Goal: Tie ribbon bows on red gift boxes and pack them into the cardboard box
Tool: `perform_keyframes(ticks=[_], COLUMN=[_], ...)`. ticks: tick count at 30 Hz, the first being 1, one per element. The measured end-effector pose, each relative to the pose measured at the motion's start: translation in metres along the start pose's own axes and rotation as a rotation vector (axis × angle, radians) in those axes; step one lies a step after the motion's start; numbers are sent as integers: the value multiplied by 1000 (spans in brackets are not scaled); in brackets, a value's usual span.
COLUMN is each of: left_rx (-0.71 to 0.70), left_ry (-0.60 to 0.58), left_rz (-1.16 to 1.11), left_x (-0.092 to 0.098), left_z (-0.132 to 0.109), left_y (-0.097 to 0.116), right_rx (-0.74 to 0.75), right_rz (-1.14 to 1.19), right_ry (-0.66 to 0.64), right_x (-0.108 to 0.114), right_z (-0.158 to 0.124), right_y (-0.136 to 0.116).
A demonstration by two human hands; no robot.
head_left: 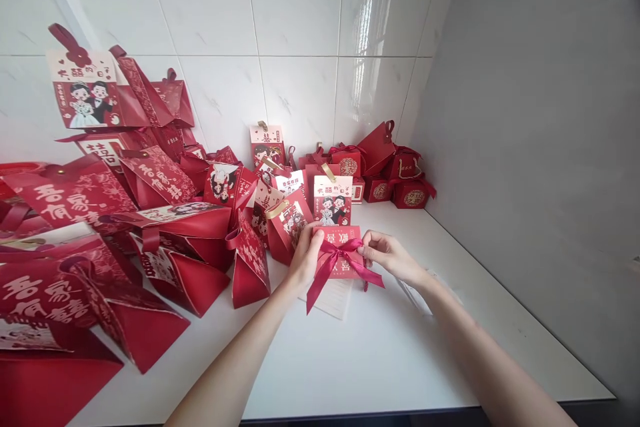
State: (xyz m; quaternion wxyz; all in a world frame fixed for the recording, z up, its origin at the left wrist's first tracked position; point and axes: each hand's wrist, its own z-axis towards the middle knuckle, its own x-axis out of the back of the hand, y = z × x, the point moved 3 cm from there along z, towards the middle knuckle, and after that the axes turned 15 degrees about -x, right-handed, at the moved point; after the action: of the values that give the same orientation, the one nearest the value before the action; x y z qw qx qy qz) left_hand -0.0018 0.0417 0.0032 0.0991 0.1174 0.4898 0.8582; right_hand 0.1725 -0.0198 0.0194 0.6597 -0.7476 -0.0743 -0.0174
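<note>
A small red gift box [353, 235] with white characters is held up over the table in front of me. Across its face a dark red satin ribbon [320, 283] is tied in a bow, its two tails hanging down. My left hand [305, 257] grips the box at its left edge, thumb on the front. On the other side, my right hand [387, 255] pinches the right loop of the bow between thumb and fingers. Just behind stands a favour box [333, 208] printed with a cartoon couple. A pale sheet of paper [333, 303] lies beneath the held box.
Red favour boxes [160, 287] pile up high on the left. Several more boxes [410, 193] with ribbons stand at the back right. Something clear like plastic wrap [417, 297] lies under my right forearm. The white table [380, 360] meets a tiled wall [300, 7] and a grey side wall [530, 147].
</note>
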Motion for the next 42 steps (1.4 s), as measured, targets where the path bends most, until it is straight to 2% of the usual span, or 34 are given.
perform_keyframes(ticks=[6,9,11,17,27,42], left_rx=[-5,-8,-23,-19,-43,-37], left_ry=[60,68,68,61,79,97], left_rz=[-95,-150,-148,-91,-110,-120], left_x=[-2,-3,-4,-4,-4,-4], left_z=[-2,-3,-2,-3,-1,-1], left_y=[-14,-19,-19,-11,-13,-14], right_rx=[-27,14,41,29,41,30], right_rz=[99,169,175,117,160,135], right_ry=[-32,-80,-70,82,44,56], right_x=[-3,-4,-5,-13,-13,-13], right_z=[-2,-2,-1,0,-1,-2], right_y=[3,6,6,6,6,6])
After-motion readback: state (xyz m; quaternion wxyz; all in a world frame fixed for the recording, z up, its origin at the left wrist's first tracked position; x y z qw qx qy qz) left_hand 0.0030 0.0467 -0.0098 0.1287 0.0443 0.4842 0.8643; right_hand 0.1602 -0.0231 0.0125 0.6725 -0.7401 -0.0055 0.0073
